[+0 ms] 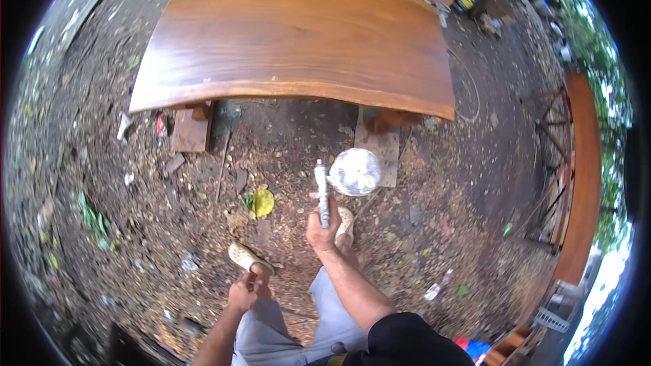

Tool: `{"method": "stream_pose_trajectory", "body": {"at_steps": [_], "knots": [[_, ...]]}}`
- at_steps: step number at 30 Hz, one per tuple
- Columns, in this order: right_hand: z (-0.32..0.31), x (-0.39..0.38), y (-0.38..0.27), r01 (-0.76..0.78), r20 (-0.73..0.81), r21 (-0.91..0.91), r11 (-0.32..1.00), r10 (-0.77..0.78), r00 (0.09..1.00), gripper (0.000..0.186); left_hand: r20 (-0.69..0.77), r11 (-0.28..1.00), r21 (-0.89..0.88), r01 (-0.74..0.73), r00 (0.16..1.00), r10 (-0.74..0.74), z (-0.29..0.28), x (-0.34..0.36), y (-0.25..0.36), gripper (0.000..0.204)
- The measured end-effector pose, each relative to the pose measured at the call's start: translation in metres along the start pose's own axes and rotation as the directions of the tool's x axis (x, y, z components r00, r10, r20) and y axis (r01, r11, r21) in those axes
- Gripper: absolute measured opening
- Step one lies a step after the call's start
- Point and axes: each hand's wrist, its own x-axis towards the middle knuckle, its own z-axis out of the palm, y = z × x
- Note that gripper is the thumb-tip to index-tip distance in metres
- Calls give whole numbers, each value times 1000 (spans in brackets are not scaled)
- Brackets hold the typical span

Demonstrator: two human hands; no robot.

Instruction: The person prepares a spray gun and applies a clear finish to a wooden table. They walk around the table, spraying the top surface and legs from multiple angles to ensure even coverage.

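My right hand [320,225] is wrapped round a silver spray gun [322,193], held out in front of me above the ground. At the gun's right side sits its round, whitish-silver cup [356,171]; the join between them is small and hard to make out. Beyond the gun, apart from it, stands a low table with a glossy brown wooden slab top [305,34]. My left hand [243,293] hangs low beside my left leg with its fingers curled in, and no object shows in it.
Leaf-littered ground surrounds my clogs [249,257]. A large yellow leaf [262,202] lies ahead of my feet. Flat boards [192,130] sit under the table's legs. Along the right runs a long brown plank [582,183] on a metal frame. A hose [479,88] curves beside the table's right end.
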Motion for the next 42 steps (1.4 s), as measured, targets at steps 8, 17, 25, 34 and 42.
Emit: {"method": "stream_pose_trajectory", "body": {"at_steps": [8, 17, 25, 34, 42], "knots": [[-21, 2, 38, -99, -398, -198, 975, 12, 917, 39, 63, 970, 231, -70, 996, 57, -109, 22, -22, 29], [18, 64, 104, -149, -657, -181, 972, -7, 754, 36, 366, 825, 337, -454, 870, 330, -91, 162, 14, 40], [61, 118, 193, -20, -798, -196, 980, -148, 585, 39, 484, 683, 356, -638, 751, 450, -71, 305, 18, 43], [108, 120, 241, 54, -811, -312, 948, -296, 504, 39, 690, 512, 431, -743, 637, 344, -58, 393, 31, 57], [126, 112, 232, 59, -806, -318, 946, -303, 508, 37, 725, 452, 418, -788, 589, 356, -63, 399, 28, 61]]}}
